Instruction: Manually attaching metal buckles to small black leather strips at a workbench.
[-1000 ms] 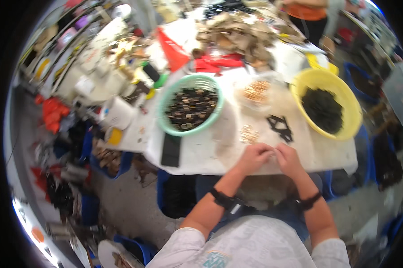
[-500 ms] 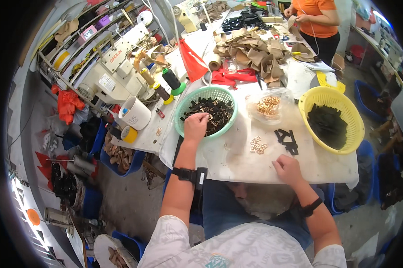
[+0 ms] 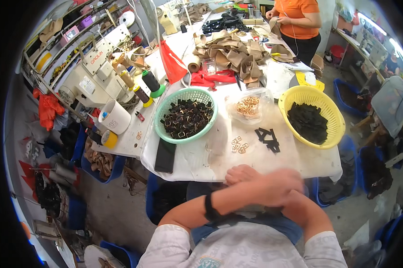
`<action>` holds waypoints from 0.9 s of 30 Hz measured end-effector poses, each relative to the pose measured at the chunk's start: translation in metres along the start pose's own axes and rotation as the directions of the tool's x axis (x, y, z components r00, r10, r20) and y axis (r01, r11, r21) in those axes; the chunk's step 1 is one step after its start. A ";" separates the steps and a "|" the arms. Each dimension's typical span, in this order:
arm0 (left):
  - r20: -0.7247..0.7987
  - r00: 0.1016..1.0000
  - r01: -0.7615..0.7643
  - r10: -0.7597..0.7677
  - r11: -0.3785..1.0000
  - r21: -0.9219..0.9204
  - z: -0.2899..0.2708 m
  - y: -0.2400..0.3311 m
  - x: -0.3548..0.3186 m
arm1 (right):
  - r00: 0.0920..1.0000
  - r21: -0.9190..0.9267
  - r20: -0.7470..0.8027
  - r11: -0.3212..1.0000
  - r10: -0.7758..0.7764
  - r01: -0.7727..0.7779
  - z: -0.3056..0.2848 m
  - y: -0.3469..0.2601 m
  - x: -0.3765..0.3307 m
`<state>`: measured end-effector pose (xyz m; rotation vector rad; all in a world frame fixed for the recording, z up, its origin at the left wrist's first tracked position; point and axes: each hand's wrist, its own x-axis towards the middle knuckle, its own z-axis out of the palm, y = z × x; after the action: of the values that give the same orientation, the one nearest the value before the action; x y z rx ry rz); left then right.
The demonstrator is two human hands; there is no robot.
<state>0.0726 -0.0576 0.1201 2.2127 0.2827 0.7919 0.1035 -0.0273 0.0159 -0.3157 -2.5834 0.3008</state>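
Note:
My left forearm crosses over my right arm in front of me. Smeared by motion, my left hand [image 3: 287, 184] is at my right wrist or forearm; its fingers cannot be made out. My right hand [image 3: 241, 174] rests by the table's front edge, fingers curled, and whatever is inside them is hidden. Just beyond it lie a few gold metal buckles [image 3: 239, 145] and several black strap pieces [image 3: 268, 139]. A green basket [image 3: 159, 126] holds black tabs with gold buckles. In a clear plastic bag [image 3: 260, 117] are more gold buckles [image 3: 248, 106]. The yellow basket [image 3: 337, 117] contains black pieces.
A black phone [image 3: 165, 156] lies below the green basket. Sewing machines [image 3: 92, 80], thread cones [image 3: 151, 81] and a white cup [image 3: 115, 117] stand on the left. Farther back are tan pieces [image 3: 230, 51] and a person in orange [image 3: 299, 15]. Blue bins [image 3: 340, 192] flank the table.
My left hand has left the green basket and swung right, across my right arm. The right hand has shifted left along the table edge. The view has turned right, and the phone now shows.

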 end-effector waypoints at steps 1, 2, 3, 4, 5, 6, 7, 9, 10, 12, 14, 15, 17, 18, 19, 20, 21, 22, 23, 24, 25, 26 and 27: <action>-0.032 0.990 -0.139 0.138 0.990 -0.037 0.021 0.009 0.020 | 1.000 -0.043 0.009 0.999 0.024 -0.024 0.001 0.001 -0.003; -0.071 0.967 -0.248 0.244 0.967 -0.051 0.037 0.016 0.033 | 1.000 -0.065 0.004 0.998 0.024 -0.023 0.006 0.001 -0.002; -0.046 0.968 -0.250 0.247 0.965 -0.085 0.046 0.024 0.044 | 1.000 -0.074 -0.008 0.997 0.020 -0.021 0.008 0.000 0.000; -0.018 0.969 -0.247 0.246 0.962 -0.117 0.053 0.031 0.052 | 1.000 -0.081 -0.024 0.997 0.016 -0.018 0.010 0.000 0.002; 0.010 0.967 -0.250 0.255 0.955 -0.162 0.062 0.031 0.060 | 0.999 -0.093 -0.035 0.995 0.024 -0.028 0.012 0.001 0.001; 0.095 0.966 -0.222 0.242 0.958 -0.183 0.075 0.029 0.064 | 0.999 -0.084 -0.037 0.996 0.012 -0.016 0.012 -0.001 0.003; 0.179 0.956 -0.193 0.230 0.960 -0.203 0.087 0.025 0.068 | 0.999 -0.076 -0.038 0.997 0.002 -0.005 0.013 -0.003 0.006; 0.331 0.925 -0.129 0.187 0.973 -0.191 0.089 0.033 0.075 | 1.000 -0.079 -0.025 0.997 0.007 -0.009 0.009 0.000 0.005; 0.359 0.916 -0.106 0.177 0.972 -0.210 0.087 0.034 0.076 | 1.000 -0.080 -0.006 0.997 0.013 -0.014 0.009 -0.001 0.005; 0.421 0.894 -0.054 0.155 0.969 -0.242 0.085 0.036 0.078 | 1.000 -0.083 0.010 0.996 0.022 -0.021 0.008 -0.001 0.006; 0.333 0.915 -0.147 0.226 0.958 -0.246 0.087 0.032 0.078 | 1.000 -0.092 0.012 0.995 0.028 -0.027 0.008 0.000 0.005; 0.289 0.921 -0.193 0.262 0.950 -0.245 0.088 0.029 0.078 | 0.999 -0.088 0.010 0.996 0.033 -0.032 0.007 0.001 0.004; 0.311 0.922 -0.131 0.232 0.940 -0.315 0.089 0.028 0.077 | 0.999 -0.075 0.004 0.997 0.034 -0.033 0.008 0.001 0.003; 0.321 0.923 -0.095 0.213 0.934 -0.345 0.089 0.028 0.077 | 0.999 -0.074 -0.005 0.997 0.032 -0.032 0.009 0.001 0.004; 0.288 0.935 -0.093 0.209 0.925 -0.369 0.089 0.028 0.075 | 0.999 -0.072 -0.014 0.997 0.029 -0.030 0.010 0.001 0.005; 0.253 0.945 -0.091 0.205 0.913 -0.398 0.090 0.028 0.073 | 0.999 -0.068 -0.021 0.997 0.031 -0.033 0.010 0.000 0.005; 0.218 0.955 -0.090 0.199 0.900 -0.427 0.089 0.029 0.071 | 0.999 -0.071 -0.016 0.997 0.037 -0.038 0.010 0.000 0.004; 0.311 0.935 -0.037 0.170 0.918 -0.394 0.087 0.027 0.072 | 0.999 -0.073 -0.011 0.996 0.041 -0.041 0.010 0.000 0.004; 0.401 0.905 0.013 0.143 0.933 -0.361 0.080 0.027 0.075 | 0.999 -0.077 -0.006 0.996 0.051 -0.052 0.010 0.001 0.002; 0.488 0.866 0.059 0.113 0.945 -0.323 0.077 0.027 0.077 | 0.998 -0.074 -0.013 0.996 0.054 -0.055 0.010 0.002 0.000; 0.415 0.893 -0.035 0.175 0.946 -0.322 0.080 0.023 0.077 | 0.998 -0.072 -0.020 0.996 0.057 -0.058 0.011 0.004 -0.002; 0.338 0.912 -0.125 0.231 0.944 -0.306 0.081 0.020 0.076 | 0.998 -0.067 -0.029 0.996 0.050 -0.051 0.011 0.002 0.000; 0.262 0.921 -0.213 0.288 0.935 -0.282 0.083 0.019 0.074 | 0.999 -0.063 -0.028 0.997 0.043 -0.045 0.010 0.001 0.001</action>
<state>0.1807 -0.0875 0.1239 2.1124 -0.2469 0.5751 0.0971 -0.0275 0.0077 -0.3970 -2.5665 0.2284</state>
